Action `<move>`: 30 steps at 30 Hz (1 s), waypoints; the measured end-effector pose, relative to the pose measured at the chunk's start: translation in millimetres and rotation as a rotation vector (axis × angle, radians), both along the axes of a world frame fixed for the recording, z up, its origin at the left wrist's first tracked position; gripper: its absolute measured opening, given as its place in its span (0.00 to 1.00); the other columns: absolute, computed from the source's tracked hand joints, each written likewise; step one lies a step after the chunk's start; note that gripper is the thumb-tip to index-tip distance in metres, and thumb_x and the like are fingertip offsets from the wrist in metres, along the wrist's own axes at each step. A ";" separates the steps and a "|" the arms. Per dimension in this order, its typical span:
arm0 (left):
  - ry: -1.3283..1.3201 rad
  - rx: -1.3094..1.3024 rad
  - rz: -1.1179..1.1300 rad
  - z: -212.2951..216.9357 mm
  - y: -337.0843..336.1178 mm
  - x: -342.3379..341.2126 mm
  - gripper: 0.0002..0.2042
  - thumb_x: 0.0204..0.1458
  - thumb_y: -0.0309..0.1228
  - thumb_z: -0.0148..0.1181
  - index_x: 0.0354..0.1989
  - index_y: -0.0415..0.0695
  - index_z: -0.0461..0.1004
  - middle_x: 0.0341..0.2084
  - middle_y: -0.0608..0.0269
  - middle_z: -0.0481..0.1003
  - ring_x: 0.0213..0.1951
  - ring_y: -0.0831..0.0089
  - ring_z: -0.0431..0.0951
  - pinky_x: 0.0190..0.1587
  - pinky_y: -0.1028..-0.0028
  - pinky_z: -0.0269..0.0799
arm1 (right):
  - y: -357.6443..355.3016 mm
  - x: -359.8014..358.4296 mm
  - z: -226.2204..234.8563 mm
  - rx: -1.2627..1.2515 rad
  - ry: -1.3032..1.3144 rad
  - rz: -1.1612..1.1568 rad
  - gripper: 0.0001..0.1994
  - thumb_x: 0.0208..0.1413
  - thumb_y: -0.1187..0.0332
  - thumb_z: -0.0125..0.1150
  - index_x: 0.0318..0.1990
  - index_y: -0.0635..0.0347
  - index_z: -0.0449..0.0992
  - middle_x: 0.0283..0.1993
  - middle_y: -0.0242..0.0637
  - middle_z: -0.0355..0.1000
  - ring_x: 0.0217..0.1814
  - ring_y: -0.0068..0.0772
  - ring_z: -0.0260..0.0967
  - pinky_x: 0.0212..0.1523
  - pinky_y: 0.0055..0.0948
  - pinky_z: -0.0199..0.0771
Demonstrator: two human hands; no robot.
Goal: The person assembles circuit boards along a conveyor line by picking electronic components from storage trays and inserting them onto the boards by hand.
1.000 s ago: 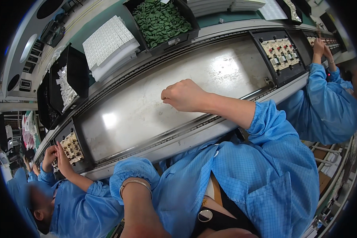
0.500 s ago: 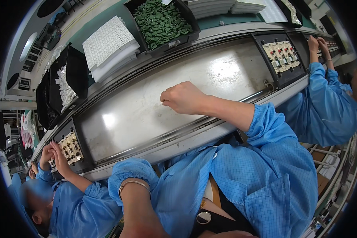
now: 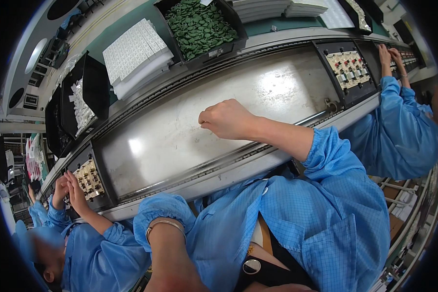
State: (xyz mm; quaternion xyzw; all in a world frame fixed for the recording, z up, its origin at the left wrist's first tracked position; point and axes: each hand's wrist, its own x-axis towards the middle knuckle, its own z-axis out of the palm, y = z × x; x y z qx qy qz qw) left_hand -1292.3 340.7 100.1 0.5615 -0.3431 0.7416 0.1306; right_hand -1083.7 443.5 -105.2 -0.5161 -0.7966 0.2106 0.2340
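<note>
The right hand [image 3: 227, 118] rests on the bare steel conveyor bed [image 3: 180, 126], fingers curled into a loose fist; whether they pinch anything small is hidden. The left hand is out of view below the braceleted forearm [image 3: 168, 243]. The green parts in the black bin [image 3: 199, 24] look light, rigid and tiny, probably best pinched by their edges.

Steel conveyor bed [image 3: 190, 131] open either side of the right hand [image 3: 227, 118]; black fixtures [image 3: 348, 68] bound both ends.
</note>
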 end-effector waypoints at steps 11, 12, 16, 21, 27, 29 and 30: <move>-0.042 -0.014 0.119 -3.8 1.0 -4.3 0.18 0.65 0.37 0.55 0.55 0.36 0.77 0.52 0.54 0.81 0.54 0.59 0.81 0.56 0.58 0.78 | 1.4 -3.2 -6.5 -0.028 0.004 0.008 0.06 0.60 0.66 0.61 0.38 0.56 0.82 0.35 0.38 0.82 0.36 0.45 0.80 0.38 0.43 0.79; 0.061 0.004 -0.016 -2.6 0.2 -4.4 0.18 0.65 0.37 0.54 0.55 0.36 0.77 0.52 0.54 0.81 0.54 0.59 0.81 0.56 0.58 0.78 | 2.3 -2.8 -7.6 -0.026 0.015 0.019 0.07 0.60 0.66 0.61 0.38 0.55 0.82 0.36 0.39 0.82 0.36 0.46 0.80 0.38 0.44 0.79; -0.084 -0.002 0.541 -2.1 -0.9 -1.4 0.18 0.65 0.36 0.55 0.55 0.36 0.77 0.51 0.54 0.81 0.53 0.59 0.81 0.56 0.62 0.78 | 0.7 2.7 -12.4 0.024 0.011 -0.008 0.07 0.61 0.64 0.60 0.39 0.55 0.83 0.36 0.40 0.82 0.37 0.48 0.79 0.39 0.45 0.79; -0.288 -0.124 0.538 23.6 30.0 1.5 0.15 0.66 0.41 0.52 0.46 0.44 0.78 0.40 0.61 0.80 0.45 0.72 0.80 0.51 0.69 0.76 | -3.8 7.1 -5.0 0.027 0.079 0.021 0.06 0.59 0.67 0.64 0.39 0.56 0.84 0.37 0.40 0.82 0.37 0.47 0.80 0.38 0.41 0.80; 0.157 -0.564 0.629 5.1 136.9 4.6 0.16 0.67 0.35 0.49 0.50 0.32 0.72 0.46 0.50 0.76 0.46 0.64 0.79 0.47 0.64 0.81 | -0.9 2.8 8.2 0.002 0.101 0.018 0.05 0.58 0.68 0.67 0.37 0.58 0.84 0.37 0.40 0.83 0.36 0.45 0.81 0.37 0.39 0.80; 0.305 -0.901 0.752 -9.7 167.3 35.9 0.08 0.54 0.32 0.70 0.37 0.42 0.80 0.35 0.62 0.80 0.39 0.66 0.78 0.39 0.71 0.73 | 3.0 1.3 7.2 0.020 0.093 -0.002 0.05 0.57 0.69 0.67 0.38 0.58 0.84 0.37 0.40 0.82 0.35 0.45 0.80 0.37 0.39 0.80; 0.492 -0.791 1.027 -32.6 193.8 32.4 0.08 0.49 0.26 0.71 0.38 0.45 0.81 0.37 0.63 0.80 0.41 0.61 0.77 0.43 0.67 0.72 | 3.0 0.0 10.7 0.023 0.096 0.010 0.05 0.57 0.69 0.67 0.38 0.58 0.84 0.37 0.40 0.82 0.35 0.45 0.80 0.37 0.39 0.80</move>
